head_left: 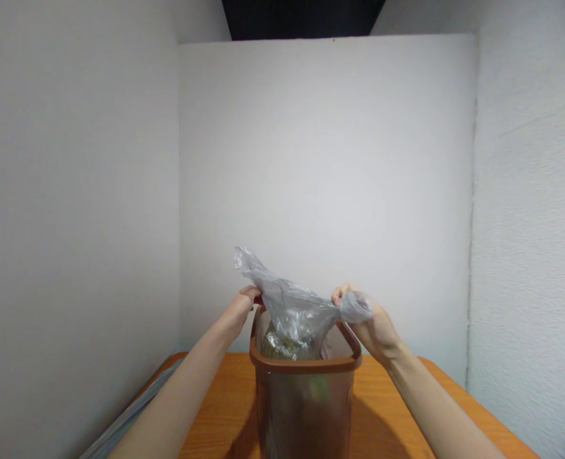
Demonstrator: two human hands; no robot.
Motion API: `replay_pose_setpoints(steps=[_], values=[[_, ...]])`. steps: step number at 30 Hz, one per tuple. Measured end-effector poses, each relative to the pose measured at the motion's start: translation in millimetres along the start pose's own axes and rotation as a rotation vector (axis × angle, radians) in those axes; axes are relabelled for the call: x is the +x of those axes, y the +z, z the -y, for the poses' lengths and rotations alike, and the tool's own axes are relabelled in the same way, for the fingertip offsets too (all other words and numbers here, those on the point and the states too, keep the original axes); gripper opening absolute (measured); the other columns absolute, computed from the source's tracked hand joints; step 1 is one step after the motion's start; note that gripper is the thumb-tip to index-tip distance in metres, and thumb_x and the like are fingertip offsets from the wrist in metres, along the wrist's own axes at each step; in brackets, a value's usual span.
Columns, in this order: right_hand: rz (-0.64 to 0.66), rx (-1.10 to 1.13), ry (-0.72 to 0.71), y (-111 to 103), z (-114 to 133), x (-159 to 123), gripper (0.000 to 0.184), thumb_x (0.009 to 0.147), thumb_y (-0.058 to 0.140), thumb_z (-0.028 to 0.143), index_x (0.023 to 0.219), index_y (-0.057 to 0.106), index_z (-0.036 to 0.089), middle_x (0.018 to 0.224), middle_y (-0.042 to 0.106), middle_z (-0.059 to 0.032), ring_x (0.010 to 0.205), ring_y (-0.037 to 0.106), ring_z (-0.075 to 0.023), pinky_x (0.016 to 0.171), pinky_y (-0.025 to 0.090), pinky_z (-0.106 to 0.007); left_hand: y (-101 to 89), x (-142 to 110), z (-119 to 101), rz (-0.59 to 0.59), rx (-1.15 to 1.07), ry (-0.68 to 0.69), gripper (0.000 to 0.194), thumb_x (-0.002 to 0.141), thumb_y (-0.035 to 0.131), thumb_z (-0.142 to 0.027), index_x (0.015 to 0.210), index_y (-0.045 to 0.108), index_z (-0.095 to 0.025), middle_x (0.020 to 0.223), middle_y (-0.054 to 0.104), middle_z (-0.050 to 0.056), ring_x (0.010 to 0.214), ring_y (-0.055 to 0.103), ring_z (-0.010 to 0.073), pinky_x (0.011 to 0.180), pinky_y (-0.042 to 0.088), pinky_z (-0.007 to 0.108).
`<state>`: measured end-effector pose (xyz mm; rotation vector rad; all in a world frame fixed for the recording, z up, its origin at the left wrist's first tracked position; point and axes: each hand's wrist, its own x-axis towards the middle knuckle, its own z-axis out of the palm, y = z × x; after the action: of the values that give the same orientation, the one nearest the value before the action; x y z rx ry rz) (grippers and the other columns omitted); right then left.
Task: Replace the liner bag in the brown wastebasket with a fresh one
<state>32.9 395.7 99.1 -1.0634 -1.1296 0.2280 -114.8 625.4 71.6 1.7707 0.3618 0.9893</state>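
A translucent grey plastic bag (294,306) rises out of a trash bin (306,408) with a brown rim. Its lower part, with something greenish-brown showing through, is still inside the bin. At the bag's left side, my left hand (245,305) grips the plastic just above the rim, most of its fingers hidden. My right hand (366,319) pinches the right side of the bag, and a bunched end of plastic hangs over the hand. Between the two hands the bag's top edge is stretched, and one loose corner points up to the left.
The bin stands on an orange-brown wooden table (215,401). Along the table's left edge lies a greyish plastic or cloth piece (139,411), partly behind my left forearm. White walls (321,159) close in the back and both sides.
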Motion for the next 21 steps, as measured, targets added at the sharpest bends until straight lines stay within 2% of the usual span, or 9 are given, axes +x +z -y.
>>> replay_pose_setpoints(steps=[4,6,8,10,12,15,16,18,21], values=[[-0.069,0.012,-0.017,-38.8,15.9,-9.4,0.022,0.087,0.044,0.036,0.073,0.056,0.023,0.081,0.055,-0.0054,0.080,0.055,-0.0221,0.074,0.046,-0.037,-29.1,-9.3,15.5,-0.213,0.016,-0.036,0.012,0.081,0.047,-0.028,0.081,0.055,-0.019,0.087,0.066,0.005,0.085,0.062,0.0203,0.082,0.046,0.039],[-0.156,-0.075,-0.059,-48.5,25.5,-11.3,0.025,0.091,0.044,0.039,0.079,0.060,0.023,0.089,0.059,-0.0064,0.091,0.055,-0.0230,0.080,0.044,-0.037,-40.7,-17.1,12.0,-0.353,0.025,0.048,0.012,0.083,0.040,-0.025,0.086,0.051,-0.021,0.096,0.063,0.006,0.098,0.059,0.0210,0.093,0.042,0.040],[-0.173,-0.291,-0.092,-47.4,35.3,-10.5,0.027,0.092,0.048,0.045,0.083,0.062,0.024,0.091,0.062,-0.0057,0.095,0.054,-0.0230,0.083,0.041,-0.037,-44.4,-25.6,-1.6,-0.384,0.042,0.174,0.014,0.087,0.038,-0.027,0.093,0.050,-0.023,0.103,0.062,0.006,0.105,0.055,0.0208,0.098,0.039,0.039],[-0.110,-0.575,-0.096,-37.5,43.1,-7.6,0.030,0.092,0.051,0.050,0.084,0.062,0.023,0.090,0.063,-0.0047,0.092,0.055,-0.0229,0.084,0.039,-0.037,-39.3,-33.5,-21.9,-0.266,0.069,0.298,0.017,0.091,0.044,-0.034,0.097,0.055,-0.023,0.102,0.064,0.005,0.104,0.057,0.0205,0.096,0.041,0.036],[-0.025,-0.837,-0.103,-24.0,46.7,-4.2,0.032,0.090,0.052,0.052,0.085,0.063,0.022,0.090,0.065,-0.0053,0.091,0.056,-0.0232,0.085,0.040,-0.037,-28.1,-39.3,-42.2,-0.045,0.164,0.440,0.020,0.092,0.052,-0.038,0.099,0.063,-0.023,0.102,0.068,0.004,0.103,0.059,0.0204,0.096,0.041,0.035],[0.072,-1.200,-0.132,-7.5,44.2,-2.5,0.035,0.087,0.055,0.054,0.083,0.066,0.020,0.091,0.068,-0.0095,0.093,0.057,-0.0269,0.086,0.040,-0.041,-11.1,-41.2,-58.9,0.260,0.562,0.696,0.023,0.090,0.063,-0.038,0.110,0.067,-0.028,0.122,0.067,0.004,0.119,0.054,0.0225,0.107,0.032,0.041],[0.114,-1.302,-0.129,-4.6,42.0,-3.3,0.036,0.086,0.057,0.054,0.080,0.067,0.021,0.090,0.068,-0.0106,0.094,0.056,-0.0288,0.085,0.040,-0.042,-7.7,-40.2,-59.7,0.309,0.726,0.754,0.027,0.087,0.068,-0.039,0.111,0.067,-0.028,0.130,0.063,0.005,0.126,0.050,0.0248,0.109,0.027,0.045],[0.192,-1.442,-0.087,-3.6,37.5,-6.3,0.037,0.084,0.059,0.056,0.072,0.067,0.021,0.085,0.068,-0.0119,0.093,0.056,-0.0315,0.081,0.040,-0.043,-6.1,-36.5,-56.3,0.313,0.954,0.783,0.028,0.077,0.079,-0.038,0.100,0.071,-0.024,0.136,0.059,0.010,0.132,0.045,0.0301,0.111,0.022,0.050],[0.257,-1.452,-0.013,-11.7,34.0,-9.9,0.040,0.086,0.057,0.054,0.064,0.064,0.022,0.077,0.068,-0.0112,0.087,0.057,-0.0298,0.078,0.040,-0.042,-15.0,-30.4,-48.6,0.253,1.032,0.742,0.009,0.078,0.077,-0.022,0.083,0.070,-0.020,0.127,0.064,0.009,0.128,0.048,0.0304,0.109,0.023,0.053]])
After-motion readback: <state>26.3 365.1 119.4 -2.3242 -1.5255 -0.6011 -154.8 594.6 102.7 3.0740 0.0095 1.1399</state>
